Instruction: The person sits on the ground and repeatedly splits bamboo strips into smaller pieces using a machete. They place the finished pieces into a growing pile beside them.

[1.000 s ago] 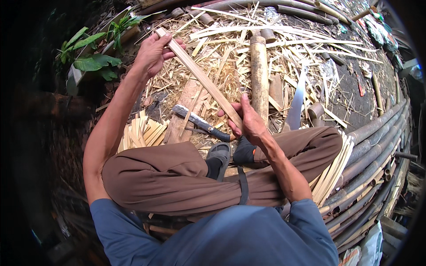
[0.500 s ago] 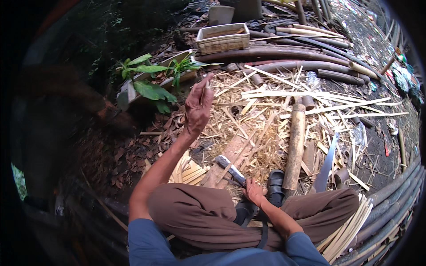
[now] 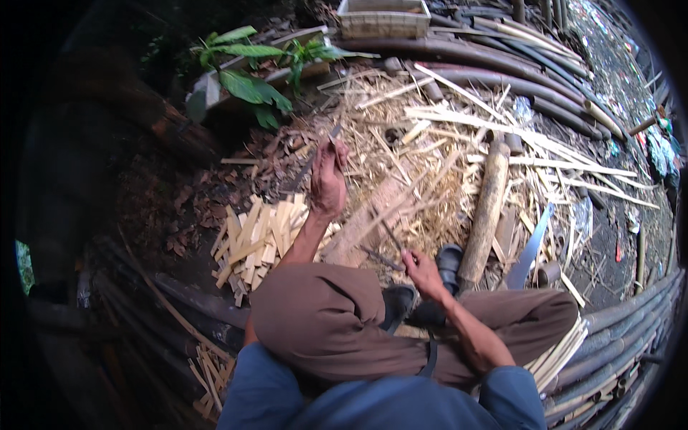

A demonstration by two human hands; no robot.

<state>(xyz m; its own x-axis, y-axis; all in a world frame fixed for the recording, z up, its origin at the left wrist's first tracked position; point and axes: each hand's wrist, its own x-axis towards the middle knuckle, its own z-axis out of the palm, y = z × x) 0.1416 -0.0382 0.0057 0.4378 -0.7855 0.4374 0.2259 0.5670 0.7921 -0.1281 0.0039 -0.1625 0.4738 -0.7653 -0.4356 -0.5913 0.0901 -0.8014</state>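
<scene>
My left hand (image 3: pixel 328 183) is raised over the shavings, fingers closed on a thin strip (image 3: pixel 335 132) whose greyish tip sticks out above them; the rest of it is hard to make out. Low between my knees, my right hand (image 3: pixel 423 274) is closed round a knife (image 3: pixel 388 231), its dark, slim blade pointing forward and left. In front of that blade a flat wooden board (image 3: pixel 358 218) lies among the shavings. Short split bamboo pieces (image 3: pixel 261 233) are heaped left of the board. Right of my foot lies a thick bamboo section (image 3: pixel 487 208).
A saw (image 3: pixel 530 249) lies right of the bamboo section. Long pale strips (image 3: pixel 530 136) cross the shavings beyond. Dark bamboo poles (image 3: pixel 459 50) and a dirty white crate (image 3: pixel 383 21) are at the back. More poles (image 3: pixel 623 326) flank me, and a leafy plant (image 3: pixel 244 82) grows at left.
My left hand has come lower and nearer. The knife has turned from showing its broad, bright side to a slim dark one. The view has tipped down, showing more of the heap of split pieces.
</scene>
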